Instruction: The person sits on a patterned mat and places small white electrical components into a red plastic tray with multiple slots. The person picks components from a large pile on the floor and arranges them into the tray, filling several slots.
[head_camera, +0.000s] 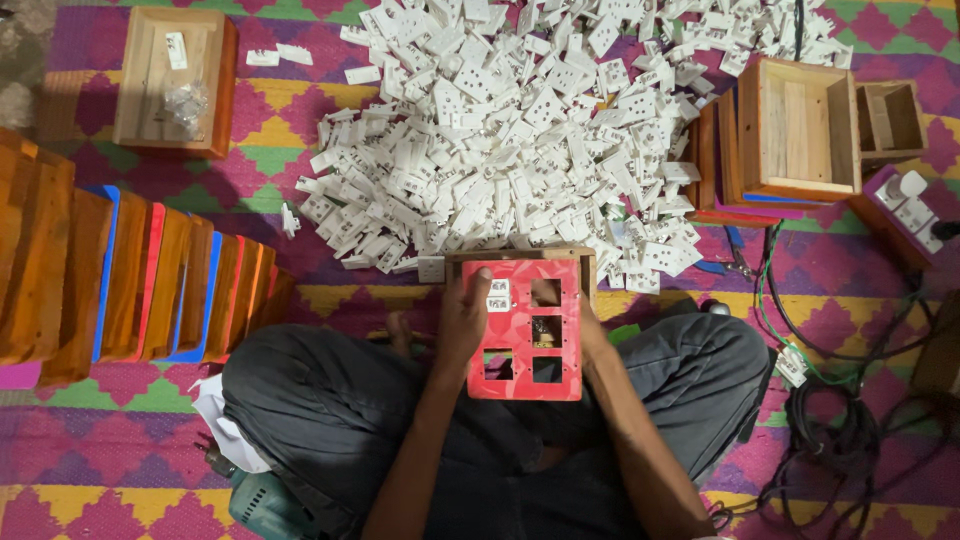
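Fingers: left hand (462, 318) grips red faceplate (524, 328) at its left edge, thumb on white socket module (498, 296); right hand (592, 335) mostly hidden, grasp indeterminate.
Location: faceplate on wooden box (585, 268), below module pile (510, 130).
Handling: apparently light, rigid; grip edges.

Dark grey trousers, bare forearms.

I am seeing the red cut-out panel (524, 329) lying flat at lower centre, one white switch (498, 296) sitting in its upper-left opening.
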